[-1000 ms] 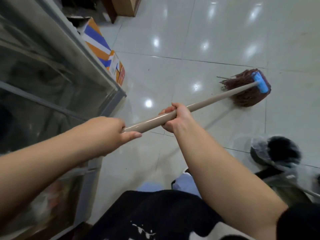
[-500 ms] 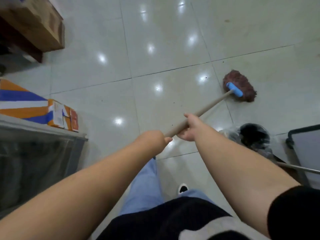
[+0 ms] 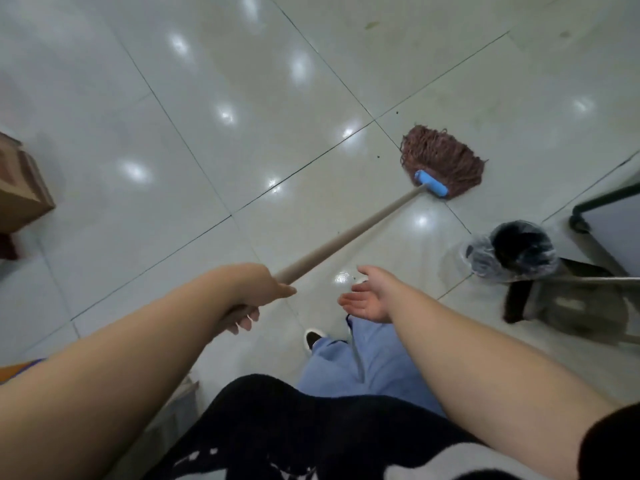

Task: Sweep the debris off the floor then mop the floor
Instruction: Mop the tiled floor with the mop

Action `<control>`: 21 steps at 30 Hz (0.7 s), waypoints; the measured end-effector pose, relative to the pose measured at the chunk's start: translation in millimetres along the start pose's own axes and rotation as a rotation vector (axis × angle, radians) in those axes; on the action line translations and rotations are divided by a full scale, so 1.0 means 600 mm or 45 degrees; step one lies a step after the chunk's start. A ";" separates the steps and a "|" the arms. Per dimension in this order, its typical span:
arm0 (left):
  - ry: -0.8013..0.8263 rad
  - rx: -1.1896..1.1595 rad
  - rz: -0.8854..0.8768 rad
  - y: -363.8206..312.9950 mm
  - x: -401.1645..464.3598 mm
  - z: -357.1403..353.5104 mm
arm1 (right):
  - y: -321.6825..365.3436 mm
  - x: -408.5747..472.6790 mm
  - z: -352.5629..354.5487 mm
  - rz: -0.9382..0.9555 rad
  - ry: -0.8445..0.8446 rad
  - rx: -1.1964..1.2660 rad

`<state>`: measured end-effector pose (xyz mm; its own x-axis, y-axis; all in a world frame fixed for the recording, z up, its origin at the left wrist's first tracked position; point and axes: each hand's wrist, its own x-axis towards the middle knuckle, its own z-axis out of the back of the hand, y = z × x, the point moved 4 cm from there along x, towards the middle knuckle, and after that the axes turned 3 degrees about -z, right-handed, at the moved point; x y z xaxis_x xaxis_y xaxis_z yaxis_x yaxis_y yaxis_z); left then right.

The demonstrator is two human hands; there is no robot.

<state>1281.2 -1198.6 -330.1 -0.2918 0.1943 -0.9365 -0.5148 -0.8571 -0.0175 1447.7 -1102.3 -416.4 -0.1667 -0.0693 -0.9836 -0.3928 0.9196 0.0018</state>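
A person mops a glossy white tiled floor [image 3: 214,98], seen from the head camera looking down past a black top and light blue trousers. The left hand [image 3: 258,289] grips the near end of the mop's beige handle [image 3: 349,233], fingers curled round the shaft. The right hand [image 3: 369,299] hangs free just right of the handle, palm turned up and fingers loosely spread, touching nothing. The handle runs up and to the right to a blue clamp [image 3: 431,183], where the reddish-brown string mop head [image 3: 445,159] lies flat on the tiles at far right, beside a junction of dark grout lines. A few small dark specks of debris [image 3: 378,156] dot the floor just left of the mop head. Near right of the mop head stands a round bin lined with a clear plastic bag [image 3: 512,252], its inside dark. Beyond it, at the right edge, is the corner of a dark-framed grey panel [image 3: 609,216]. A cardboard box [image 3: 20,192] sits at the left edge. The toe of a black-and-white shoe [image 3: 313,337] shows below the hands. Ceiling lights reflect as bright spots across the tiles.
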 end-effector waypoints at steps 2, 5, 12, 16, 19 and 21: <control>0.045 -0.027 0.045 0.002 0.004 0.023 | 0.034 0.020 -0.009 -0.013 0.054 0.169; 0.063 -0.096 0.069 -0.005 -0.004 0.053 | 0.089 0.043 -0.030 -0.035 0.068 0.417; 0.077 0.029 -0.012 0.033 0.001 0.091 | 0.147 0.074 -0.171 0.032 0.067 0.752; 0.011 0.025 -0.116 0.093 -0.006 0.123 | 0.161 0.069 -0.230 0.139 -0.004 0.796; -0.115 0.101 -0.247 0.100 -0.004 0.178 | 0.194 0.037 -0.259 0.303 -0.018 0.807; -0.128 0.078 -0.356 0.106 -0.009 0.201 | 0.206 0.011 -0.271 0.408 -0.049 0.821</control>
<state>1152.8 -1196.6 -283.9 -0.2086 0.4674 -0.8591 -0.6329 -0.7342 -0.2458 1251.2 -1051.9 -393.3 -0.1480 0.2449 -0.9582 0.2841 0.9386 0.1960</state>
